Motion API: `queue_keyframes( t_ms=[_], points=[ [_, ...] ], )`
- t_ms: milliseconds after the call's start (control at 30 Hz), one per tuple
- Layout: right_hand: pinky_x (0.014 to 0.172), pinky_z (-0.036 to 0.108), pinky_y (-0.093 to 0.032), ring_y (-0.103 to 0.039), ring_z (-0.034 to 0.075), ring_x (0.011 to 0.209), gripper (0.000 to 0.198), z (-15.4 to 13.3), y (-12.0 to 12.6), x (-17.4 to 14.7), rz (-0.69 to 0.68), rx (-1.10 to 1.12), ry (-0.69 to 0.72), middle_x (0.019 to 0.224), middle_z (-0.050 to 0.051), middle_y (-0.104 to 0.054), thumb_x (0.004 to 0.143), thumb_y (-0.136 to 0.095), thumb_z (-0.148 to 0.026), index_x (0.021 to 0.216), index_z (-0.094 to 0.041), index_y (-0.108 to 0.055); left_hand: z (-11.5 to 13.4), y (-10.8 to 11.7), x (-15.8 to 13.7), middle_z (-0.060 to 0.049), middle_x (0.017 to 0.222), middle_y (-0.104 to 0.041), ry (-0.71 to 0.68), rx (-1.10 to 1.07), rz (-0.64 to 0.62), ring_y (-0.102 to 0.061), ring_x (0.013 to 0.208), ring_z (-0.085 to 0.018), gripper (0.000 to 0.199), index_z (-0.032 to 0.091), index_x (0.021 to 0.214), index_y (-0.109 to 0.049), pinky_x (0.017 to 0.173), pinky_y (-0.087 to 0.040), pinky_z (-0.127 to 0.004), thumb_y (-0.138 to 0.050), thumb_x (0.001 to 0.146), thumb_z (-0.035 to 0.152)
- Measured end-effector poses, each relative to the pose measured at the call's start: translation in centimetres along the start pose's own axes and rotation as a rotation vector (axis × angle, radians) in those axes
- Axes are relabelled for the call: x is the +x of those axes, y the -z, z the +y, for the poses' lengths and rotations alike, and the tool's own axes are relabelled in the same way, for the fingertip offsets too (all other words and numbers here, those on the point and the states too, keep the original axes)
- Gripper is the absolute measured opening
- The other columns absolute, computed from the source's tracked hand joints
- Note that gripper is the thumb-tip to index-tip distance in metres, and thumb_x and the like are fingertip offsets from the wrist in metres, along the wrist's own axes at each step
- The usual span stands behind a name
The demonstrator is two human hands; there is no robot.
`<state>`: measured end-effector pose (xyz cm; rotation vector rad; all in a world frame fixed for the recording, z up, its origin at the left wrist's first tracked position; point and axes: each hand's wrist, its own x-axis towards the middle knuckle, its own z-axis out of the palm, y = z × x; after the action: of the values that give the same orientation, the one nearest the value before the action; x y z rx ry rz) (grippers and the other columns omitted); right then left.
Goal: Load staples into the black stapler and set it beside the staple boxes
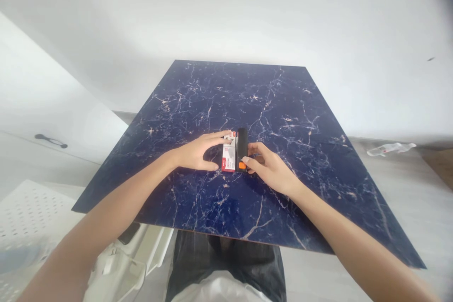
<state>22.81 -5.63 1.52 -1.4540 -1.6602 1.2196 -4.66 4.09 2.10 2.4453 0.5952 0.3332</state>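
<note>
A small red-and-white printed box (228, 155) lies near the middle of a blue marble-patterned table (247, 96). Right beside it is a black oblong object (242, 139) with an orange patch at its near end; its kind is not clear. My left hand (196, 152) is open, its stretched fingers reaching over the far part of the box and its thumb close to the near left corner. My right hand (267, 165) grips the black object from the right, the thumb at the orange patch and the other fingers curled against its side, partly hidden.
White wall stands behind the table. A white cabinet with a dark handle (51, 141) is at the left, above a perforated white piece (31, 207). On the right lies a clear plastic item (391, 148) beside brown cardboard (440, 165). My lap is below the near edge.
</note>
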Motion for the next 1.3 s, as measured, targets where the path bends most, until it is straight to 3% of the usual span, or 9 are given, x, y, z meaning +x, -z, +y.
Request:
queue_keyframes(
  t_ms=[100,267,333,533,733,967,1067,1167,1300],
  points=[
    [0.077,0.043,-0.065,-0.075,0.022,0.083,0.041,-0.3,-0.1,-0.1,0.014,-0.052,0.010,0.121,0.010,-0.072,0.095,-0.067,-0.046,0.127,-0.024,-0.055,0.0,-0.3,0.1,-0.013,0.174,-0.027,0.029,0.046,0.019,-0.031,0.158,-0.040,0.102,0.032,0.163,-0.041,0.127,-0.030,-0.063,-0.091,0.075,0.043],
    [0.085,0.049,-0.065,-0.074,0.029,0.099,0.080,-0.6,-0.6,-0.4,0.068,-0.226,0.139,0.137,0.015,-0.063,0.082,-0.081,-0.039,0.151,-0.025,-0.045,-0.1,-1.5,-0.3,-0.013,0.177,-0.015,0.103,0.079,0.046,-0.022,0.161,-0.043,0.098,0.029,0.161,-0.045,0.127,-0.030,-0.063,-0.091,0.076,0.046],
    [0.093,0.052,-0.063,-0.071,0.033,0.110,0.086,-0.6,-0.8,-0.5,0.103,-0.293,0.188,0.136,0.015,-0.063,0.081,-0.080,-0.035,0.157,-0.026,-0.041,0.0,-1.8,-0.4,-0.014,0.178,-0.011,0.149,0.096,0.045,-0.019,0.161,-0.044,0.099,0.027,0.162,-0.043,0.127,-0.030,-0.064,-0.089,0.077,0.047],
    [0.099,0.055,-0.059,-0.069,0.033,0.112,0.081,-0.3,-0.1,-0.1,0.228,-0.405,0.268,0.128,0.013,-0.067,0.079,-0.073,-0.027,0.155,-0.026,-0.044,0.4,-2.3,1.9,-0.016,0.172,-0.027,0.082,0.167,0.119,-0.038,0.153,-0.045,0.095,0.026,0.158,-0.048,0.124,-0.036,-0.063,-0.088,0.075,0.047],
    [0.098,0.054,-0.058,-0.069,0.036,0.116,0.075,1.4,4.3,1.8,0.398,-0.437,0.196,0.136,0.016,-0.067,0.077,-0.070,-0.028,0.149,-0.021,-0.052,-0.1,-3.1,9.8,-0.016,0.169,-0.035,0.085,0.143,0.116,-0.040,0.153,-0.043,0.094,0.026,0.154,-0.052,0.123,-0.038,-0.060,-0.088,0.072,0.053],
    [0.100,0.052,-0.054,-0.069,0.038,0.117,0.073,4.9,13.1,3.9,0.676,-0.501,-0.090,0.129,0.017,-0.073,0.068,-0.063,-0.020,0.141,-0.015,-0.060,1.1,-5.8,23.3,-0.017,0.167,-0.038,0.074,0.083,0.097,-0.045,0.150,-0.041,0.099,0.021,0.156,-0.049,0.123,-0.038,-0.054,-0.089,0.069,0.047],
    [0.101,0.049,-0.053,-0.068,0.036,0.117,0.070,6.5,16.7,3.4,0.784,-0.436,-0.223,0.127,0.015,-0.075,0.065,-0.061,-0.020,0.136,-0.017,-0.063,2.6,-7.7,28.4,-0.021,0.169,-0.035,0.066,0.107,0.069,-0.034,0.156,-0.041,0.111,0.014,0.161,-0.041,0.126,-0.032,-0.052,-0.090,0.067,0.047],
    [0.099,0.046,-0.054,-0.070,0.033,0.113,0.066,7.9,19.4,2.6,0.859,-0.377,-0.308,0.123,0.015,-0.076,0.064,-0.059,-0.020,0.129,-0.017,-0.067,3.8,-9.3,31.9,-0.021,0.169,-0.035,0.044,0.152,0.059,-0.026,0.159,-0.041,0.116,0.012,0.163,-0.038,0.129,-0.026,-0.051,-0.090,0.067,0.051],
    [0.096,0.044,-0.055,-0.070,0.032,0.110,0.063,9.0,21.1,2.0,0.900,-0.339,-0.360,0.119,0.014,-0.077,0.064,-0.057,-0.020,0.126,-0.018,-0.068,4.4,-10.4,33.8,-0.018,0.171,-0.034,0.029,0.166,0.040,-0.029,0.158,-0.042,0.114,0.018,0.164,-0.037,0.127,-0.027,-0.056,-0.087,0.069,0.056]
  ],
)
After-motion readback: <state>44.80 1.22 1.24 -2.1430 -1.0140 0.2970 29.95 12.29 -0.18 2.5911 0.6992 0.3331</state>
